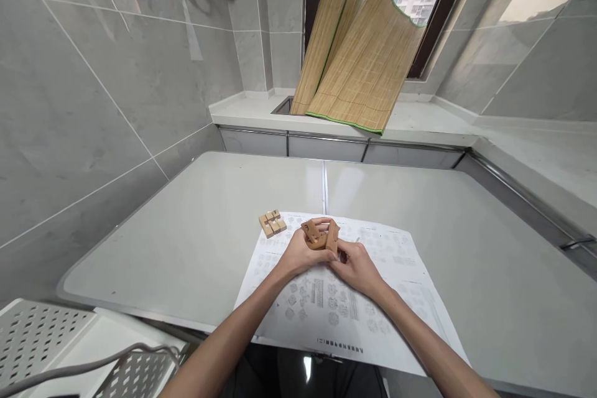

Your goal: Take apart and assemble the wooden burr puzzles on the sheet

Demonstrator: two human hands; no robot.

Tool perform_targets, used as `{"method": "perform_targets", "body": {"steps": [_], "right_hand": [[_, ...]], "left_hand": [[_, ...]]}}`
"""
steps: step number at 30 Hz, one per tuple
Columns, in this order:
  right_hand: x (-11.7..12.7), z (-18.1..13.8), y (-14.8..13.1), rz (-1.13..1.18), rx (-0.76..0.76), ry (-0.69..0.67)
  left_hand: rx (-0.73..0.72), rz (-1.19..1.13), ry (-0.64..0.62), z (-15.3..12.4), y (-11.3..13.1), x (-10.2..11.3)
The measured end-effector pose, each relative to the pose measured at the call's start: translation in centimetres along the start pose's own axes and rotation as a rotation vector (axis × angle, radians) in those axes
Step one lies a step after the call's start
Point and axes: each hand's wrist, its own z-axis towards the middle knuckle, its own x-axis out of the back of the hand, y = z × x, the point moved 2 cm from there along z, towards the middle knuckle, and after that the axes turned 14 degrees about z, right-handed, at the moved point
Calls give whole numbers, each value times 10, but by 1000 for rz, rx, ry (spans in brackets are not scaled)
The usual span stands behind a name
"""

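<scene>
While both hands meet above the printed sheet (373, 298), the left hand (298, 255) and right hand (357, 267) each keep a closed grip on the same cluster of wooden puzzle pieces (321, 234), fingers wrapped around it from either side. Just left of the left grip and slightly beyond it, a second set of wooden blocks (273, 223) lies on the sheet's corner. Under everything is the pale table (196, 242). Far beyond the grips, a bamboo mat (359, 68) leans at the window.
</scene>
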Motion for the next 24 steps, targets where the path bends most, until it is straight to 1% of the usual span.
{"method": "perform_targets", "body": {"steps": [2,6,10,15,18,20,21,24], "right_hand": [[1,1,-2,39,-27,18],[2,3,-9,190,-127,35],[2,4,-13,275,-201,34],[4,5,-7,278,-212,8],[9,5,-1,309,-224,102],[11,5,2,365,-204,161],[12,5,3,397,-191,164],[13,6,1,481,-164,107]], "left_hand": [[9,6,1,-1,0,0],[-12,99,56,-5,5,-1],[23,156,91,-5,8,-3],[69,162,155,1,5,-2],[104,173,210,2,2,1],[92,200,205,1,1,1],[75,212,190,1,1,0],[32,210,142,-1,1,-3]]}}
